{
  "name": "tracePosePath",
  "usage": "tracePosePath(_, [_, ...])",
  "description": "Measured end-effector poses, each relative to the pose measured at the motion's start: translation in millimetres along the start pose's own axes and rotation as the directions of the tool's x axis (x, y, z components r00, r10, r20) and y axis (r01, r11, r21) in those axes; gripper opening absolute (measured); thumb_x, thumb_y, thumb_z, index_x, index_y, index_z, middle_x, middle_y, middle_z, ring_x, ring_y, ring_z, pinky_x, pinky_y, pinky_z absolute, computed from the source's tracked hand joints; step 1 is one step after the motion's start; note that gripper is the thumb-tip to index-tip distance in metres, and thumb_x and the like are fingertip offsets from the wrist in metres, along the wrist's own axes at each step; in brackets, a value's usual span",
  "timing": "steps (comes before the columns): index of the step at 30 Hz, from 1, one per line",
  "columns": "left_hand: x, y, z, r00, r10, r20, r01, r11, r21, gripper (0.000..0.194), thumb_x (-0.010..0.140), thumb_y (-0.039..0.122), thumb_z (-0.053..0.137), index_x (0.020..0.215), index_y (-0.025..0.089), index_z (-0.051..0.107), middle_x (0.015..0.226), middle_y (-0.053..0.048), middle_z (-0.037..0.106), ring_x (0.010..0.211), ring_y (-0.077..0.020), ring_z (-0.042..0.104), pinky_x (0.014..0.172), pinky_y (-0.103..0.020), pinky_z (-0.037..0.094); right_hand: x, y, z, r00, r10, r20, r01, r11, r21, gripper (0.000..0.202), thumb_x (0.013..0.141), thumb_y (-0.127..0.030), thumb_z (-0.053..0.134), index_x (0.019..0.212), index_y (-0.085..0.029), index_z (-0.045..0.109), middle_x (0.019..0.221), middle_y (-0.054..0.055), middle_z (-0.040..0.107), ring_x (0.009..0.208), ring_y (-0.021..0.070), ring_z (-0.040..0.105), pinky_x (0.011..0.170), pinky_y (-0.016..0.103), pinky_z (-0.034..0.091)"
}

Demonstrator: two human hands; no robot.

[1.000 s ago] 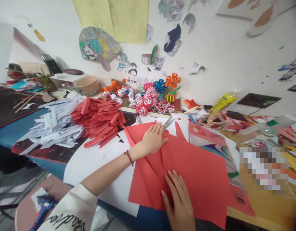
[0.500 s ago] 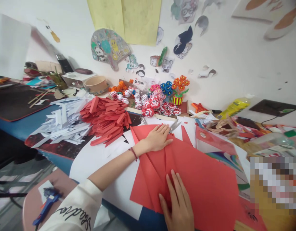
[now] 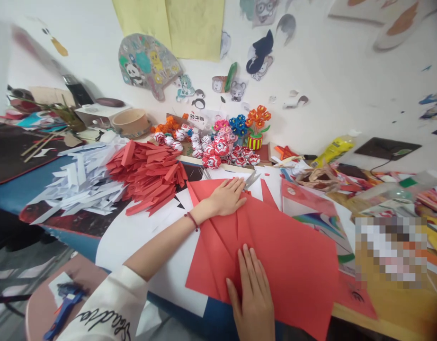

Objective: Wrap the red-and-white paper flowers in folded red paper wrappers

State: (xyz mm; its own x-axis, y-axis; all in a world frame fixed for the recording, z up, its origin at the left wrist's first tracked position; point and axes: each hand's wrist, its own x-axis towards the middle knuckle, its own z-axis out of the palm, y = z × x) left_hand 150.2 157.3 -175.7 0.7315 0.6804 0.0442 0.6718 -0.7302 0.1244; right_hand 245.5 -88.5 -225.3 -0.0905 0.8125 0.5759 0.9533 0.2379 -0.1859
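Note:
My left hand [image 3: 227, 196] lies flat on the far part of a large red paper sheet [image 3: 292, 251], fingers stretched out. Nearer to me, my right hand [image 3: 254, 293] rests on the same sheet, its fingers extended and its thumb apart. Creases and overlapping folds run through the paper between and left of the hands. Under the red sheet is a large white sheet [image 3: 133, 255]. Just beyond my left fingertips lie scissors [image 3: 251, 180], their blades apart.
To the left are piles of folded red paper strips [image 3: 147, 173] and white paper strips [image 3: 86, 177]. Paper flowers [image 3: 218, 151] line the wall side. A yellow bottle [image 3: 335, 149] and paper clutter lie at the right. A blue-handled tool [image 3: 65, 308] sits on a pink stool [image 3: 37, 303].
The view has turned slightly to the right, so everything appears farther left. Both hands stay at about the same places on the red paper.

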Motion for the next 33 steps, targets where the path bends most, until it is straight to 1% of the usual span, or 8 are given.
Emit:
tracePosePath(9, [0,3,-6.0,1.0,0.013,0.024,-0.012,1.0,-0.006,0.068,0.103,0.047,0.019,0.156,0.005,0.018,0.163,-0.015,0.018,0.152,-0.0262,0.016,0.123,-0.041,0.013,-5,-6,-8,0.989,0.143,-0.025,-0.139,0.982,0.125,0.057,0.099,-0.034,0.049,0.15,-0.012,0.037,0.145,0.015,0.052,0.136,0.0302,0.047,0.102,0.045,0.046])
tracePosePath(13, [-1,3,-4.3,1.0,0.005,0.002,-0.005,1.0,-0.012,0.068,0.103,0.047,0.018,0.155,0.005,0.019,0.163,-0.015,0.019,0.152,-0.0262,0.016,0.122,-0.041,0.013,-1,-8,-13,0.986,0.156,-0.064,-0.148,0.982,0.116,0.056,0.098,-0.036,0.052,0.147,-0.013,0.042,0.145,0.016,0.052,0.135,0.0325,0.047,0.103,0.048,0.044])
tracePosePath(18, [2,-2,-3.6,0.999,0.027,0.024,-0.027,0.999,-0.02,0.068,0.103,0.048,0.022,0.156,0.006,0.018,0.163,-0.017,0.019,0.152,-0.0272,0.017,0.121,-0.041,0.015,10,-13,-13,0.992,0.124,-0.009,-0.121,0.983,0.135,0.05,0.099,-0.03,0.048,0.147,-0.016,0.044,0.149,0.013,0.049,0.139,0.0308,0.043,0.103,0.046,0.045])
tracePosePath(22, [-4,10,-17.7,0.992,0.057,-0.109,-0.05,0.997,0.066,0.064,0.101,0.044,0.037,0.153,0.008,0.025,0.16,-0.018,0.028,0.149,-0.0293,0.025,0.118,-0.041,0.022,10,-15,-7,0.988,0.156,-0.005,-0.154,0.977,0.147,0.047,0.099,-0.028,0.049,0.145,-0.018,0.046,0.151,0.013,0.046,0.14,0.031,0.041,0.102,0.047,0.046])
tracePosePath(26, [-23,39,-39.7,0.953,-0.126,-0.274,0.164,0.979,0.121,0.038,0.099,0.038,0.046,0.123,0.011,0.057,0.128,-0.019,0.062,0.12,-0.0326,0.057,0.093,-0.042,0.045,8,-13,-2,0.987,0.16,-0.012,-0.157,0.976,0.152,0.049,0.099,-0.028,0.049,0.147,-0.019,0.043,0.152,0.013,0.045,0.14,0.0315,0.041,0.1,0.048,0.048])
tracePosePath(28, [-35,51,-45.4,0.945,-0.256,-0.205,0.275,0.959,0.069,0.044,0.101,0.045,0.038,0.1,0.012,0.066,0.097,-0.017,0.071,0.094,-0.0315,0.067,0.075,-0.039,0.048,9,-14,0,0.987,0.157,-0.017,-0.153,0.977,0.151,0.051,0.099,-0.028,0.049,0.149,-0.019,0.04,0.152,0.013,0.043,0.14,0.0324,0.041,0.099,0.05,0.048])
tracePosePath(30, [-47,59,-46.0,0.943,-0.323,-0.078,0.325,0.946,0.009,0.058,0.1,0.056,0.033,0.08,0.014,0.068,0.075,-0.014,0.069,0.075,-0.029,0.069,0.063,-0.035,0.046,10,-17,1,0.987,0.159,-0.024,-0.154,0.977,0.15,0.054,0.099,-0.027,0.049,0.151,-0.019,0.038,0.153,0.013,0.042,0.14,0.0334,0.04,0.099,0.051,0.048])
tracePosePath(33, [-60,60,-43.1,0.953,-0.3,0.035,0.302,0.951,-0.073,0.056,0.097,0.057,0.041,0.068,0.016,0.066,0.068,-0.011,0.068,0.066,-0.0257,0.069,0.056,-0.03,0.04,8,-23,-2,0.988,0.154,-0.001,-0.152,0.975,0.165,0.058,0.097,-0.027,0.051,0.152,-0.019,0.035,0.155,0.014,0.039,0.14,0.0345,0.04,0.1,0.051,0.048])
